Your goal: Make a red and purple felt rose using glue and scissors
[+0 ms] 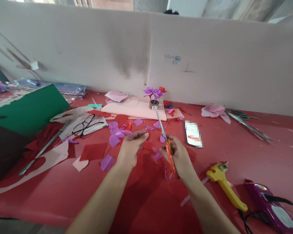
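My right hand [179, 156] grips orange-handled scissors [169, 156]; their metal blades point away from me toward a small pot of purple and red paper flowers [154, 95]. My left hand [132, 147] rests palm down on the red table [63, 195], its fingers curled over a small red piece [147, 145] that lies between the hands. Purple paper petals [114, 139] and red scraps lie scattered around both hands.
A phone [193, 134] lies just right of the scissors. A yellow glue gun [224, 185] and a purple glue gun [268, 203] sit at the near right. Glasses [85, 125], a metal ruler [44, 148] and green card [29, 109] lie left. A grey partition wall backs the table.
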